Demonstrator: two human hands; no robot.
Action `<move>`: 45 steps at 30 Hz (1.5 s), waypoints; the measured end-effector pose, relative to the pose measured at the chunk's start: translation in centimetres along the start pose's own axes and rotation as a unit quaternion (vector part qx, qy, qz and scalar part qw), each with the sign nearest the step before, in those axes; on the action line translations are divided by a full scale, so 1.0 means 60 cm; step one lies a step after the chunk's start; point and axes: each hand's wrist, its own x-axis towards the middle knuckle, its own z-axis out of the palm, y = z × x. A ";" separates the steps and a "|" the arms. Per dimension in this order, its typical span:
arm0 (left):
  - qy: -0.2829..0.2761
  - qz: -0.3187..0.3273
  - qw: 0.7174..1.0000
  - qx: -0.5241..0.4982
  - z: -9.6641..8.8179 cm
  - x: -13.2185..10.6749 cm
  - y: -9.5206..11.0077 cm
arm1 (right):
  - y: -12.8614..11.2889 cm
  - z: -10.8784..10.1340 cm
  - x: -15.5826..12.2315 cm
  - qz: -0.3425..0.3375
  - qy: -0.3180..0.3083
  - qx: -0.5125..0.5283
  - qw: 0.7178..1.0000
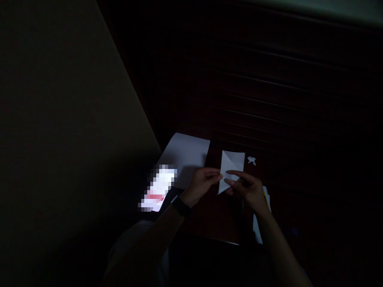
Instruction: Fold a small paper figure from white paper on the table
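The scene is very dark. A small folded white paper with diagonal creases is held up over a dark table. My left hand pinches the paper's left edge; a dark watch sits on that wrist. My right hand grips the paper's lower right part with thumb and fingers closed on it.
A flat white sheet lies on the table left of the hands. A lit phone screen glows at the left. A tiny white paper scrap lies right of the folded paper. More white paper shows under my right forearm. A pale wall fills the left.
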 end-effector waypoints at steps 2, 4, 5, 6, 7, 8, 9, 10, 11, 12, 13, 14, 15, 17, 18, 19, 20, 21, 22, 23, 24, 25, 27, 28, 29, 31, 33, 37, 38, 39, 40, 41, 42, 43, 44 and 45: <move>0.006 0.000 1.000 0.007 0.000 0.001 -0.001 | 0.002 0.002 0.001 0.002 0.007 0.004 1.000; 0.013 0.002 1.000 0.017 0.000 0.002 -0.003 | 0.002 0.004 0.001 0.001 0.016 0.000 1.000; 0.015 0.002 1.000 0.023 0.000 0.002 -0.004 | 0.002 0.004 0.001 -0.001 0.020 -0.004 1.000; 0.018 0.001 0.999 0.029 0.000 0.003 -0.005 | 0.002 0.005 0.001 -0.004 0.021 -0.010 1.000; 0.019 0.000 0.999 0.033 0.001 0.003 -0.005 | 0.002 0.005 0.001 -0.007 0.022 -0.017 1.000; 0.020 -0.002 0.999 0.037 0.001 0.004 -0.005 | 0.003 0.005 0.001 -0.011 0.022 -0.023 0.999; 0.021 -0.004 0.999 0.038 0.001 0.004 -0.005 | 0.004 0.005 0.001 -0.013 0.025 -0.028 0.999; 0.022 -0.006 0.999 0.038 0.002 0.004 -0.004 | 0.006 0.006 0.002 -0.015 0.028 -0.032 0.999; 0.024 -0.008 0.999 0.037 0.002 0.004 -0.004 | 0.008 0.006 0.002 -0.015 0.031 -0.034 0.999; 0.026 -0.009 0.999 0.038 0.002 0.004 -0.003 | 0.010 0.006 0.003 -0.015 0.032 -0.036 0.999; 0.028 -0.008 0.999 0.039 0.002 0.003 -0.002 | 0.013 0.005 0.003 -0.014 0.034 -0.037 0.999; 0.027 -0.006 0.999 0.040 0.002 0.003 -0.001 | 0.015 0.005 0.004 -0.013 0.034 -0.038 0.999; 0.022 -0.001 0.999 0.041 0.002 0.003 0.000 | 0.017 0.005 0.005 -0.012 0.033 -0.039 0.999; 0.011 0.011 0.999 0.043 0.002 0.002 0.000 | 0.019 0.004 0.005 -0.011 0.029 -0.037 0.999; 0.009 0.017 0.999 0.044 0.002 0.003 0.000 | 0.020 0.004 0.005 -0.010 0.026 -0.036 0.999; 0.011 0.020 0.999 0.047 0.002 0.003 -0.001 | 0.019 0.005 0.005 -0.010 0.024 -0.036 0.999; 0.015 0.022 0.998 0.051 0.001 0.004 -0.003 | 0.018 0.005 0.004 -0.010 0.023 -0.038 0.999; 0.020 0.024 0.998 0.057 0.001 0.004 -0.004 | 0.018 0.006 0.004 -0.012 0.021 -0.040 0.999; 0.023 0.025 0.997 0.062 0.001 0.005 -0.006 | 0.017 0.007 0.003 -0.015 0.022 -0.040 0.999; 0.025 0.026 0.997 0.065 0.001 0.006 -0.007 | 0.016 0.008 0.003 -0.018 0.024 -0.037 0.999; 0.028 0.028 0.997 0.067 0.001 0.006 -0.008 | 0.015 0.009 0.002 -0.023 0.028 -0.030 0.999; 0.032 0.031 0.997 0.067 0.002 0.007 -0.008 | 0.015 0.010 0.002 -0.027 0.032 -0.019 0.999; 0.045 0.037 0.996 0.067 0.002 0.007 -0.008 | 0.016 0.011 0.002 -0.034 0.045 0.007 0.998; 0.049 0.040 0.996 0.067 0.002 0.007 -0.007 | 0.016 0.012 0.003 -0.037 0.054 0.018 0.998; 0.052 0.042 0.995 0.068 0.003 0.006 -0.007 | 0.017 0.013 0.003 -0.039 0.064 0.025 0.997; 0.051 0.043 0.996 0.067 0.004 0.005 -0.006 | 0.019 0.014 0.005 -0.037 0.094 0.031 0.994; 0.048 0.041 0.996 0.064 0.007 0.004 -0.005 | 0.021 0.014 0.006 -0.037 0.130 0.025 0.990; 0.049 0.029 0.997 0.055 0.011 0.003 -0.005 | 0.026 0.014 0.009 -0.049 0.180 0.008 0.982; 0.050 0.025 0.997 0.053 0.011 0.002 -0.005 | 0.028 0.014 0.010 -0.050 0.184 0.010 0.982; 0.050 0.023 0.997 0.052 0.012 0.002 -0.005 | 0.029 0.014 0.010 -0.049 0.186 0.015 0.981; 0.051 0.025 0.997 0.052 0.012 0.002 -0.005 | 0.030 0.014 0.011 -0.047 0.186 0.022 0.981; 0.051 0.027 0.997 0.053 0.012 0.002 -0.005 | 0.031 0.015 0.011 -0.044 0.185 0.030 0.981; 0.051 0.029 0.997 0.054 0.012 0.002 -0.005 | 0.032 0.015 0.012 -0.042 0.185 0.038 0.981; 0.051 0.031 0.997 0.057 0.012 0.002 -0.005 | 0.032 0.016 0.012 -0.040 0.185 0.045 0.981; 0.051 0.031 0.996 0.060 0.012 0.002 -0.005 | 0.032 0.017 0.012 -0.038 0.187 0.054 0.980; 0.050 0.030 0.996 0.064 0.011 0.002 -0.004 | 0.031 0.018 0.012 -0.037 0.190 0.062 0.979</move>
